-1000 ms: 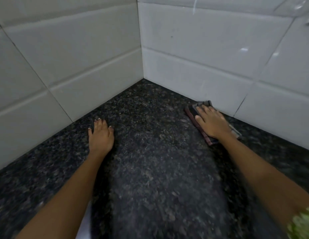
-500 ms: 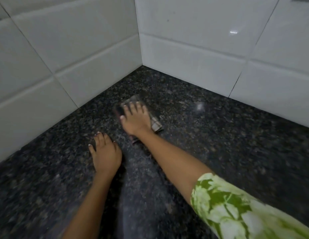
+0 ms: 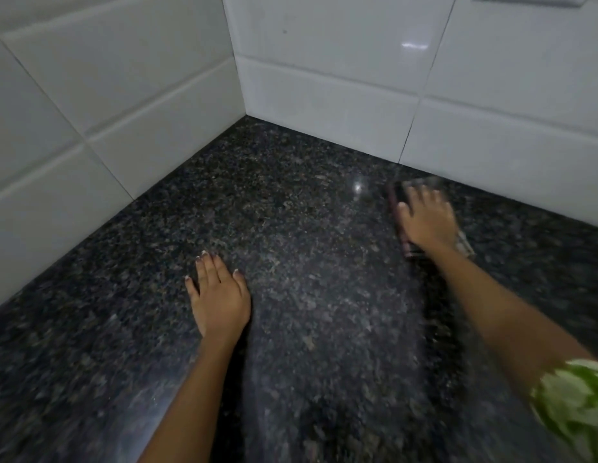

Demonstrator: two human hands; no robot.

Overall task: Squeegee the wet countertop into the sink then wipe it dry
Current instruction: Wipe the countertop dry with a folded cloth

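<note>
The dark speckled granite countertop (image 3: pixel 290 248) fills the corner between two tiled walls. My right hand (image 3: pixel 428 222) lies flat on a folded dark cloth (image 3: pixel 399 195) with a reddish edge, pressing it onto the counter close to the right wall; the cloth is blurred and mostly hidden under the hand. My left hand (image 3: pixel 219 295) rests palm down on the bare counter at lower centre, fingers together, holding nothing. No sink or squeegee is in view.
White glossy wall tiles (image 3: pixel 324 95) close the counter on the left and at the back right, meeting in a corner (image 3: pixel 245 115). My green patterned sleeve (image 3: pixel 571 406) shows at the lower right.
My right hand has swept the cloth from beside my left hand, near the corner, back out to the right along the wall. My left hand stays planted.
</note>
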